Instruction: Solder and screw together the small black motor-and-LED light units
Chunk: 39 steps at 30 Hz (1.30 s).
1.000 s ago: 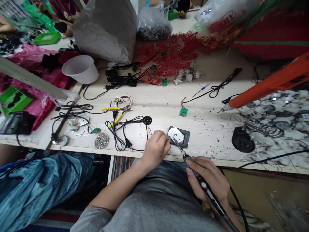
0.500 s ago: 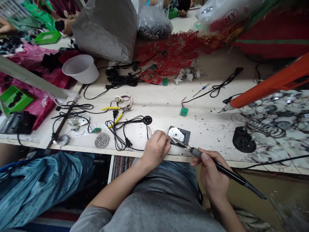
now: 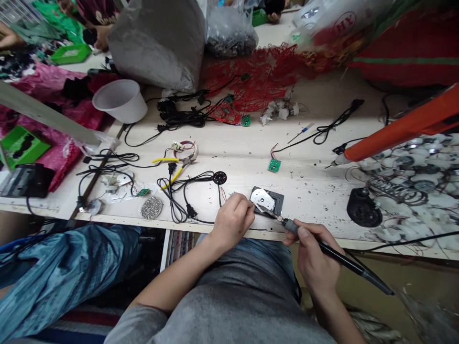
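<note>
My right hand [image 3: 315, 253] is wrapped round a soldering iron [image 3: 337, 253], whose tip slants down to the left. That tip meets a white plate [image 3: 263, 199] lying in a dark rectangular tray [image 3: 278, 201]. Beside the tray's left edge, my left hand [image 3: 234, 219] is closed in a pinch; what it holds is too small to make out. Left of it lie a round black disc [image 3: 220, 177] with thin red wires and a black cable with a plug [image 3: 191, 210]. A green circuit board [image 3: 274, 165] rests beyond the tray.
An orange-red power tool [image 3: 401, 126] reaches in from the right over white wired parts [image 3: 423, 167]. Yellow-handled pliers [image 3: 183, 165] and a round dish of grey metal bits [image 3: 151, 208] lie left. A white tub [image 3: 121, 101] stands farther back. Other people's hands show at the top left.
Almost nothing differs. The view has shifted very slightly, and both hands keep their places at the tray, with the iron's tip still on the white plate.
</note>
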### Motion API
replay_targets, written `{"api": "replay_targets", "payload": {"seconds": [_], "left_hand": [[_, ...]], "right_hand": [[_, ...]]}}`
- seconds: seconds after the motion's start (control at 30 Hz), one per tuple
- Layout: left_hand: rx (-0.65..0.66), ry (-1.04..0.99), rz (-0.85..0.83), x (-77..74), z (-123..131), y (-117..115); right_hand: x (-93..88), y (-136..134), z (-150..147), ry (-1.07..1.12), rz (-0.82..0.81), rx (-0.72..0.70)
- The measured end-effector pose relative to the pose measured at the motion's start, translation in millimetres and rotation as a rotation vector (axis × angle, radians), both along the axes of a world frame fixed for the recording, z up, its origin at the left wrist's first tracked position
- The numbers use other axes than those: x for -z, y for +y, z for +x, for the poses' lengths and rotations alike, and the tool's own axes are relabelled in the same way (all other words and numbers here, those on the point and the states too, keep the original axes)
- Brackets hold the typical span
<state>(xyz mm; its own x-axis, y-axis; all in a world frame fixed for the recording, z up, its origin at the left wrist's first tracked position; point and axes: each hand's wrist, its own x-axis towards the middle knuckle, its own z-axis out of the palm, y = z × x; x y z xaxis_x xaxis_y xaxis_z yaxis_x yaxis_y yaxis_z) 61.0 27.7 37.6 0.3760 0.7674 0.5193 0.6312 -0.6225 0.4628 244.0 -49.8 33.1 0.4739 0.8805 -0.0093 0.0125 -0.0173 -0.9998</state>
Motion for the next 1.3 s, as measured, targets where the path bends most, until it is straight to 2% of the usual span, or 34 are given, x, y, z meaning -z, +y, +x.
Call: {"api": "replay_targets", "payload": {"seconds": [0.8, 1.1, 1.3], "left_hand": [[0.01, -0.004, -0.001, 0.1, 0, 1], [0.01, -0.011, -0.024, -0.3, 0, 0], [0.003, -0.013, -0.024, 1.2, 0, 0]], "right_hand": [[-1.2, -3, 4, -0.185, 0.165, -0.112], [4.8, -5, 6, -0.139, 0.142, -0.072], [-9.5, 0, 2, 0.007, 0.222, -0.01]]}}
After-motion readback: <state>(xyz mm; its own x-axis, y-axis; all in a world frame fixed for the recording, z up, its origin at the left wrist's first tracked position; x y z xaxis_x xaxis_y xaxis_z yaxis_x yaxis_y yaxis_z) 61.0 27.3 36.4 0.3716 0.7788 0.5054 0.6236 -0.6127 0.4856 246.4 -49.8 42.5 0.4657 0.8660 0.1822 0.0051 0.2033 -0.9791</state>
